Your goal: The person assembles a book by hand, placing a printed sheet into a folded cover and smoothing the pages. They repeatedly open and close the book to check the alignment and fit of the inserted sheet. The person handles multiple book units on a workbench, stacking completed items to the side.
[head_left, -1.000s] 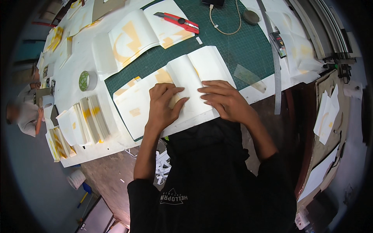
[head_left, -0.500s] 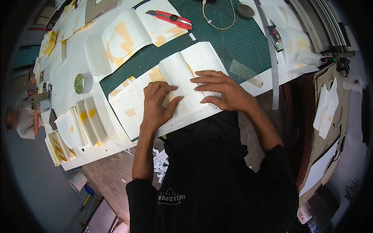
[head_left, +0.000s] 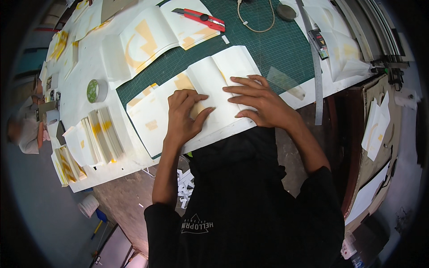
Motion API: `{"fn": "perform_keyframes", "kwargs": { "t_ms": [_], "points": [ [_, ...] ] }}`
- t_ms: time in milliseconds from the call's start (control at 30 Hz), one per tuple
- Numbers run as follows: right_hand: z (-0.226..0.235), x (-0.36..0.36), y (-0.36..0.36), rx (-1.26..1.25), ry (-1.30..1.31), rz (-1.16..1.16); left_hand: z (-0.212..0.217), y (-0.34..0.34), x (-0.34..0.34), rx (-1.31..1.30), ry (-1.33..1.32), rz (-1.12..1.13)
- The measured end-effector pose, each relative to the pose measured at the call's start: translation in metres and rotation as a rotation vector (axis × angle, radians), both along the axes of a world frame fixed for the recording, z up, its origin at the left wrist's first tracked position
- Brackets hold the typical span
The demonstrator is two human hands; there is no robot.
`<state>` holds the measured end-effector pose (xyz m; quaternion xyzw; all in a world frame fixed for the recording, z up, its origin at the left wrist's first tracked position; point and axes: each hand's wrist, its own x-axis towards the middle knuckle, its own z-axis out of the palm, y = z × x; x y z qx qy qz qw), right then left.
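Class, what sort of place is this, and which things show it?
Probably a paper-finishing or bookbinding workshop: a gridded green cutting mat, a red utility knife and stacked paper.

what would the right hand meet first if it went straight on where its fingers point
Most likely the left hand, across the white paper, though depth is unclear and it might pass above.

The nearer folded sheet (head_left: 208,76) is white with pale orange angular blocks, and the farther one (head_left: 167,33) is white with a peach arc and zigzag shapes. Dark green with a fine, lighter grid marks the cutting mat (head_left: 288,49), while the knife (head_left: 203,19) is red with black parts. The surface (head_left: 132,149) is white, the ruler (head_left: 318,89) silver-grey, the shirt (head_left: 259,196) black with a pale print.
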<state>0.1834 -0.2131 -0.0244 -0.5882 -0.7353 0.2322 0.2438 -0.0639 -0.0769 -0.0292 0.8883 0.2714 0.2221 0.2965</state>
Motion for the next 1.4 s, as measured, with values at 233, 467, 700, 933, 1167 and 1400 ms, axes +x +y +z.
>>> {"fn": "perform_keyframes", "kwargs": {
  "t_ms": [233,467,700,933,1167,1400],
  "points": [
    [0.001,0.0,-0.001,-0.003,-0.025,-0.009,-0.005,0.001,-0.001,0.016,-0.025,-0.015],
    [0.001,0.003,-0.002,-0.025,0.017,0.013,-0.007,0.001,-0.002,0.02,-0.013,-0.014],
    [0.005,0.003,0.001,-0.061,0.019,0.019,-0.002,0.002,-0.003,0.003,0.05,0.007],
    [0.01,0.002,0.004,-0.081,0.003,0.032,0.007,-0.002,-0.004,0.163,0.189,0.025],
    [0.005,0.003,0.003,-0.025,-0.01,0.014,0.004,-0.002,-0.004,0.143,0.243,-0.002],
    [-0.017,0.001,0.056,0.23,-0.104,-0.241,0.005,-0.001,-0.005,0.13,0.233,-0.007]
  ]
}}
